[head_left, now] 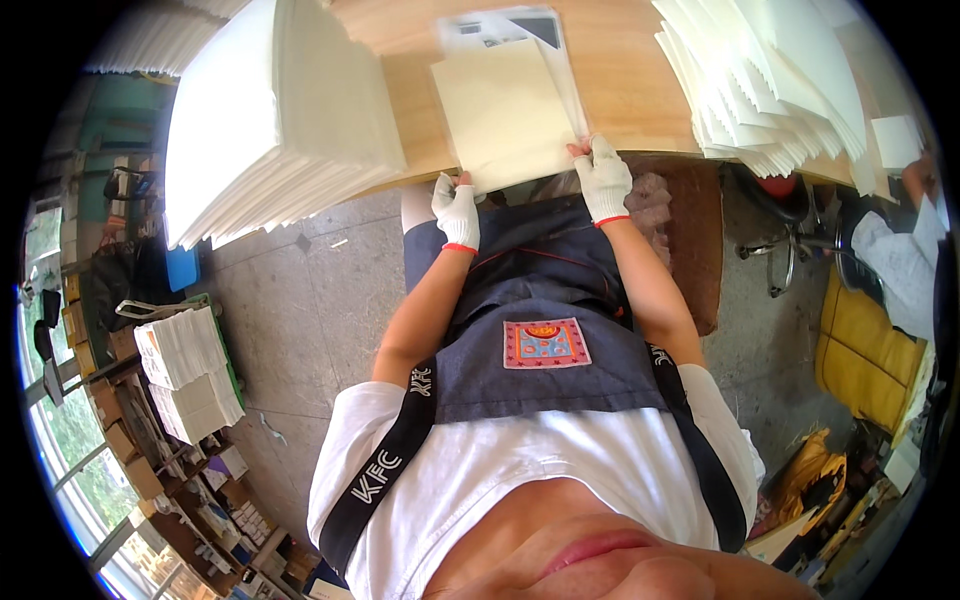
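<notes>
Pinching near corners of cream sheet (pixel 505 115): left hand (pixel 456 208), right hand (pixel 603 180), at front edge of worktop (pixel 630 90). Printed sheet (pixel 500 24) shows beneath; light, even hold best, corners uncreased.

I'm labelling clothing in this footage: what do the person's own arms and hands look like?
The left hand and right hand each wear a white knit glove with a red edge at the wrist; some fingertips show bare. Both forearms are uncovered, below short white sleeves.
</notes>
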### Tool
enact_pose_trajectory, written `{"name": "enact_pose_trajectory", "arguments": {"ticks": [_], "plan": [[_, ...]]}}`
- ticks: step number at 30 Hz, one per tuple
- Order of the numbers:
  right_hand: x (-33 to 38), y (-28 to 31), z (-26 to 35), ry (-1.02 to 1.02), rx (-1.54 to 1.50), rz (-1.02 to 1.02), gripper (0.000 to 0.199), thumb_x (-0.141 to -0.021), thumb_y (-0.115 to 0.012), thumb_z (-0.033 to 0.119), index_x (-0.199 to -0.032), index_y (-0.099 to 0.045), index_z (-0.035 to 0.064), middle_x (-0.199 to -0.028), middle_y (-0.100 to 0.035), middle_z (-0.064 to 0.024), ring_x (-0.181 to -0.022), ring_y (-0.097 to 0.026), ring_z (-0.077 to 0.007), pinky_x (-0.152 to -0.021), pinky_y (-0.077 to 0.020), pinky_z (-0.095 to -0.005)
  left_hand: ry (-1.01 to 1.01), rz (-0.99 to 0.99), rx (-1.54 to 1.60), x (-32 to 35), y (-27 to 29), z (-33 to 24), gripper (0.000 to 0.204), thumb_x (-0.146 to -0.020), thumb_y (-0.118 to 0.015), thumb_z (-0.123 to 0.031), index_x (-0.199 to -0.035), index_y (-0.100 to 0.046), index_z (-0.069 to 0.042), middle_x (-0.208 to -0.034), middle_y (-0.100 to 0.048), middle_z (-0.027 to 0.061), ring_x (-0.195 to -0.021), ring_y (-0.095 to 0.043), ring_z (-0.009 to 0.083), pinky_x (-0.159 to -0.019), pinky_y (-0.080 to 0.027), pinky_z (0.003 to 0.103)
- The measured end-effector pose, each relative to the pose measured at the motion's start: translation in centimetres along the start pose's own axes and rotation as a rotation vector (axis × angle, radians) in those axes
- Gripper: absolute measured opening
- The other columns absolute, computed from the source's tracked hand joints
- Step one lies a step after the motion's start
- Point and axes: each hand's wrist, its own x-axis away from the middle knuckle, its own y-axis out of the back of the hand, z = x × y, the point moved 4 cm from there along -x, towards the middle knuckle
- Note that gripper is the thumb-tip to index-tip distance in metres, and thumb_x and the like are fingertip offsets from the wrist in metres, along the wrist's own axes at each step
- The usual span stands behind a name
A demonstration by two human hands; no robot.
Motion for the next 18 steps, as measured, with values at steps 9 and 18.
{"name": "enact_pose_trajectory", "arguments": {"ticks": [9,18], "plan": [[1.6,-0.1,-2.4,-0.520,-0.800,0.436,0.042,-0.089,-0.046,0.047,-0.082,-0.059,0.0075,-0.060,-0.056,-0.0011,-0.040,-0.045,-0.0076,-0.036,-0.0342,-0.0218,0.091,0.136,0.127,0.4,-2.1,-4.9,0.015,-0.084,-0.061,-0.015,-0.093,-0.057,-0.004,-0.074,-0.055,-0.0011,-0.061,-0.051,0.0077,-0.055,-0.048,0.026],[0.4,4.0,11.9,-0.160,-1.413,0.741,0.021,-0.091,-0.052,0.027,-0.088,-0.055,0.0058,-0.065,-0.055,-0.0012,-0.046,-0.046,-0.0082,-0.038,-0.0313,-0.0200,-0.570,0.194,-0.512,6.7,3.7,-31.5,0.014,-0.075,-0.066,-0.013,-0.084,-0.061,-0.003,-0.069,-0.055,-0.0016,-0.059,-0.049,0.0059,-0.053,-0.039,0.022]]}}
